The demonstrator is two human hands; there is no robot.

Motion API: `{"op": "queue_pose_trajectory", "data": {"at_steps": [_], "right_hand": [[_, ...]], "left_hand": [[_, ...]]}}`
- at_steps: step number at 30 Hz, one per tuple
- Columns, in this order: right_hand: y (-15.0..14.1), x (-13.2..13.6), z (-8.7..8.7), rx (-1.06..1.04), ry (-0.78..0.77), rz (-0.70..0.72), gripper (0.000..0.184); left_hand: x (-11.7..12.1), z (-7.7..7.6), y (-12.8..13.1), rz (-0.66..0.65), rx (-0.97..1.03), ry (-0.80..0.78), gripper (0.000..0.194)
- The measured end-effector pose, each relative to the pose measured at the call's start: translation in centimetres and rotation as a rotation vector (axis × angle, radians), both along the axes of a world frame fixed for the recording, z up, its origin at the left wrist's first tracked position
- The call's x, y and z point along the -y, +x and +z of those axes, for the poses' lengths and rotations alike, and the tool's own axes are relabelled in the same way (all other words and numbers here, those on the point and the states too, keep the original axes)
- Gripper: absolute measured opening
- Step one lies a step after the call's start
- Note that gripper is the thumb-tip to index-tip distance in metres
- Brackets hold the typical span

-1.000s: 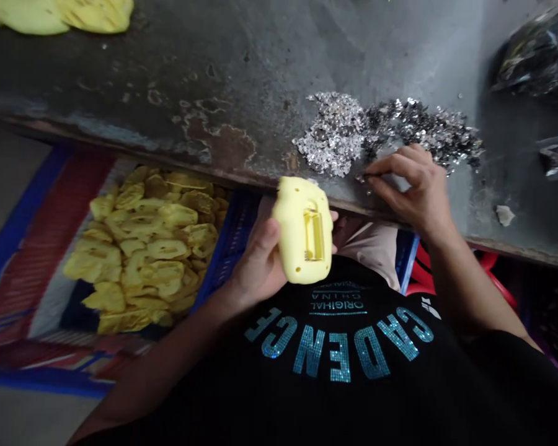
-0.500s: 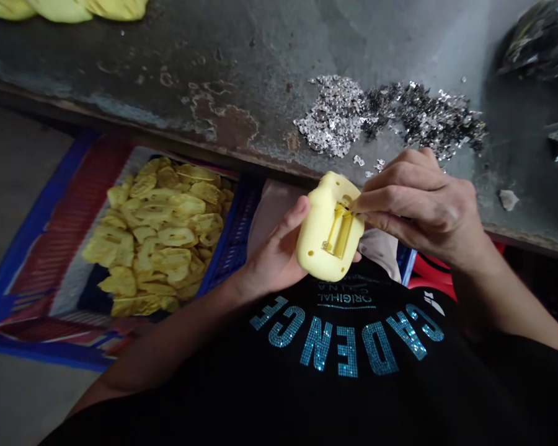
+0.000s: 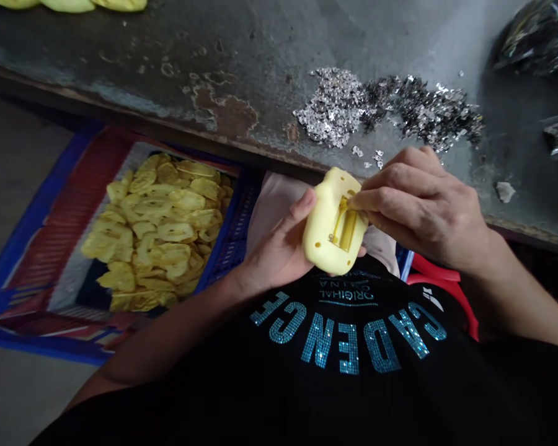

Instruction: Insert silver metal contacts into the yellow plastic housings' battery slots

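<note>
The left hand (image 3: pixel 279 241) clenches a pale yellow moulded plastic shell (image 3: pixel 332 223) over the black T-shirt (image 3: pixel 344 353). The right hand (image 3: pixel 416 204) pinches at the shell's rectangular slot, its hold too small to tell, near a heap of silvery flakes (image 3: pixel 335 108) on the worn grey table (image 3: pixel 260 62).

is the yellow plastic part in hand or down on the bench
In hand: the yellow plastic part rests in the left hand, off the bench.
</note>
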State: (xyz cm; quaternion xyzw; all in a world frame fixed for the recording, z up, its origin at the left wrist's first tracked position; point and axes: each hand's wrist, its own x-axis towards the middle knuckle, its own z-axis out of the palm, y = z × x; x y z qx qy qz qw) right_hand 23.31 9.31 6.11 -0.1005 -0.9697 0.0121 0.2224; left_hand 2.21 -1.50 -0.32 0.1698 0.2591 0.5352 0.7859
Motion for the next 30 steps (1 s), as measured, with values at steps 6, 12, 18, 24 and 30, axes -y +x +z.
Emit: {"op": "queue_pose_trajectory", "data": {"at_steps": [6,12,18,24,30], "right_hand": [[0.2,0.7,-0.8,-0.053,-0.090,-0.041,0.015],[0.5,0.8,-2.2,-0.211,-0.345,-0.180,0.013],[0.2,-0.1,-3.4,-0.157,-0.760,-0.193,0.051],[0.3,1.4,-6.2,-0.430,-0.792,-0.249,0.052],[1.3,3.2,-8.9,-0.598,-0.711,-0.372,0.052]], "left_hand": [[0.2,-1.3,-0.2,-0.002,-0.003,0.025,0.049],[0.4,-1.9,-0.3,0.038,-0.124,0.016,0.064],[1.4,-2.1,-0.2,0.109,-0.310,0.108,0.065],[2.5,-0.4,-0.7,0.049,-0.431,0.096,0.059],[2.0,0.5,-0.7,0.005,-0.559,0.083,0.042]]}}
